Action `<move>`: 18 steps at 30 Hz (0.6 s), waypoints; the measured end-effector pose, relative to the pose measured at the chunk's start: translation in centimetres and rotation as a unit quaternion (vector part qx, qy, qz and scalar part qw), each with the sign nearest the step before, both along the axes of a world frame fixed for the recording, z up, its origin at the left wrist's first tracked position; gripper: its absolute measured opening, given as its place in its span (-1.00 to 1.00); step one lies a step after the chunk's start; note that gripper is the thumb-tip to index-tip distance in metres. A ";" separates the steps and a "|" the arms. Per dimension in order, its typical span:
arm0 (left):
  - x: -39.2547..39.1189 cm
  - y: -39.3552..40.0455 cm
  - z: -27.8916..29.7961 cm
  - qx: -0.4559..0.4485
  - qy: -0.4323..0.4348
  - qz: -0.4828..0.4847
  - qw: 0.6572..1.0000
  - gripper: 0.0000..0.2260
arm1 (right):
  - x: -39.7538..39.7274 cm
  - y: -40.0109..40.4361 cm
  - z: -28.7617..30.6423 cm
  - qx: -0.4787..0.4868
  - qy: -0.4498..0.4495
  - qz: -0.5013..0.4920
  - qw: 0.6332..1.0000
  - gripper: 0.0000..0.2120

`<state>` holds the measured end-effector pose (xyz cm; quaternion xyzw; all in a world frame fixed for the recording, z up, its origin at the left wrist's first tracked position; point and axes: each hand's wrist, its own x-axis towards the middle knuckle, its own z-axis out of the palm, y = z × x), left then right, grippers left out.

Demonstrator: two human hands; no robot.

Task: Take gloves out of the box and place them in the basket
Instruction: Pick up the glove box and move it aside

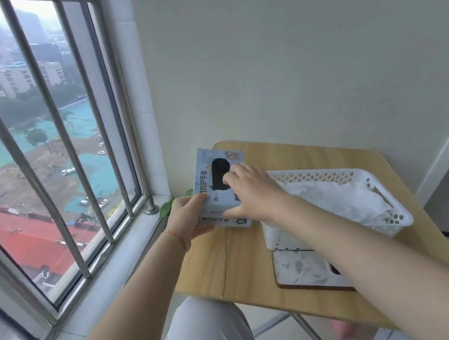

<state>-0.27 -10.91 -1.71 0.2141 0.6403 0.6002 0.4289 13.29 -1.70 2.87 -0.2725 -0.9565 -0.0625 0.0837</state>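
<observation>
Gloves are the goal, and none shows at the box's dark mouth yet; pale, crumpled ones (342, 197) already lie in the white perforated plastic basket (379, 172). Nearest the viewer, grey trousers and two bare forearms reach up from below. On the small light wooden folding table (333, 147), nearer than the basket and just beside it, lies a flat white speckled tray with a dark rim (300, 268).

Left of the basket, at the table's window-side edge, stands the pale blue cardboard glove box (216, 201), tilted up, its dark oval opening (219, 175) facing the viewer with the long axis running away from the viewer. The left hand (188, 218) grips the box's near left corner, fingers curled under it. The right hand (251, 192) lies over the box — its fingertips (226, 180) dip into the opening; whether they pinch anything cannot be told.

The right hand is the nearer to the basket, which sits directly right of the box, so a pulled glove would travel rightward. Beyond, a plain wall; far left of the basket, a barred window.
</observation>
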 end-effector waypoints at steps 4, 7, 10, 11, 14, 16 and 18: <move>0.3 2.8 -0.9 0.001 -0.038 -0.011 0.999 -0.75 | 3.4 0.1 2.1 -0.118 -0.081 -0.066 0.988 -0.46; 1.2 4.8 -0.9 0.029 -0.063 0.002 0.998 -0.84 | 5.3 0.0 3.0 -0.203 -0.153 -0.081 0.964 -0.40; 1.5 5.9 -1.2 -0.035 0.065 0.024 0.997 -0.73 | 6.4 -0.7 4.0 -0.216 -0.249 -0.084 0.940 -0.50; 1.5 6.1 -1.3 -0.054 0.101 0.029 0.993 -0.63 | 6.5 -0.7 4.0 -0.195 -0.296 -0.093 0.930 -0.61; 1.2 6.8 -2.0 -0.090 0.158 0.039 0.983 -0.41 | 6.3 -0.6 3.3 -0.108 -0.339 -0.114 0.927 -0.95; 1.6 6.9 -1.7 -0.117 0.213 0.063 0.968 -0.47 | 5.9 0.3 2.4 -0.086 -0.311 -0.146 0.935 -0.87; 2.0 6.8 -1.4 -0.125 0.245 0.069 0.959 -0.54 | 5.4 1.2 2.1 -0.073 -0.283 -0.170 0.941 -0.67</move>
